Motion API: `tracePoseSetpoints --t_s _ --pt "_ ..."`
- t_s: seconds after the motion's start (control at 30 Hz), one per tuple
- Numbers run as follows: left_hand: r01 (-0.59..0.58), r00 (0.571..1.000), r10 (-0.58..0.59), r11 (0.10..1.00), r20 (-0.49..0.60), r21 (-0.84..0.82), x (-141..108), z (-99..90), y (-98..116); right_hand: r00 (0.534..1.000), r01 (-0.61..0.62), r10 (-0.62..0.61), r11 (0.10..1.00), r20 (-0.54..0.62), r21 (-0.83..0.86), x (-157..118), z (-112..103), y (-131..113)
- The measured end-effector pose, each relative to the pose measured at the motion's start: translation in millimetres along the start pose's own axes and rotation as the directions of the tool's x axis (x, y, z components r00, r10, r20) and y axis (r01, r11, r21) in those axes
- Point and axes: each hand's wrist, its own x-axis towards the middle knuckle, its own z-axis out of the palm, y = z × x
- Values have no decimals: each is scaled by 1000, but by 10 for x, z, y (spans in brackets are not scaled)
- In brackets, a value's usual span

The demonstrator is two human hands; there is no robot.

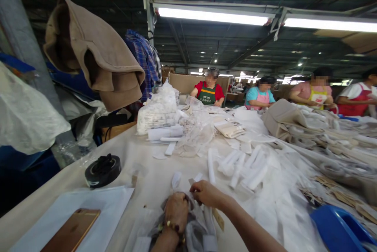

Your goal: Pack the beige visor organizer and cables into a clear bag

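My left hand (176,208), with a beaded bracelet on the wrist, is closed over a bundle of grey and white fabric (193,226) at the bottom middle. What its curled fingers grip is hidden. Just to the right, my right hand (206,193) is pinched at the upper edge of the same bundle, by a small tan piece (192,181). Whatever lies between its fingertips is too small to make out. A white strip (176,180) sticks up beyond my left hand.
A black tape roll (103,170) and a phone (72,230) on white paper lie left. White rolls and strips (253,165) cover the right, with a blue container (341,228) at lower right. A plastic bag (160,110) stands farther back. Several people work across the table.
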Motion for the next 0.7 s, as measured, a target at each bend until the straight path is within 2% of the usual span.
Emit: tracePoseSetpoints --t_s 0.17,0.27,0.37,0.57,0.7 --pt "-5 1000 5 987 0 162 -7 -25 11 999 -42 33 968 -41 -247 -85 -130 -33" --pt "-37 999 31 980 33 197 -36 -100 67 996 -56 23 914 -85 -402 -147 -190 -57" --pt "-65 997 54 974 60 215 -87 -173 131 997 -39 0 872 -80 -488 -193 -239 -79" --pt "-71 997 65 981 35 182 -176 -222 199 996 -8 -35 861 -77 -508 -199 -366 -139" --pt "-47 999 46 995 19 89 -193 -261 178 990 -37 -28 901 -141 -431 -177 -390 -135"
